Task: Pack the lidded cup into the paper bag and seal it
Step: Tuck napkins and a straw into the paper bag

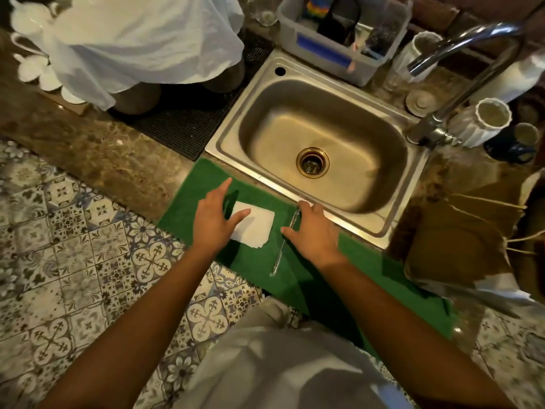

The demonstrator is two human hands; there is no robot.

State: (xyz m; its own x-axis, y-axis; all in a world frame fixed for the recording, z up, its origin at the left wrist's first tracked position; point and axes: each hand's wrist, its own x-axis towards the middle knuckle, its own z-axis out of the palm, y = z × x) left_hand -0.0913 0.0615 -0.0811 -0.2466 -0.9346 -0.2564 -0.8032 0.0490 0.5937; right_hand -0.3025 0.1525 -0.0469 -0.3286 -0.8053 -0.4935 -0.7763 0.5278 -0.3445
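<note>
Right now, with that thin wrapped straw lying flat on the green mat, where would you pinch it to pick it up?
Pinch the wrapped straw near its far end, beside the right hand, coming from above with fingertips on its two long sides. It lies flat on the green mat, slim and long, so only its sides offer purchase, and that end is already at the fingers.

Green mat [265, 284] on stone counter, front of steel sink [321, 143]. Left hand [216, 221] spread, fingertips over white folded napkin [253, 227]. Right hand [314, 231] beside it, fingers at a wrapped straw [281, 250] lying on the mat. Brown paper bags [460, 237] lie flat to the right. Both hands empty.
</note>
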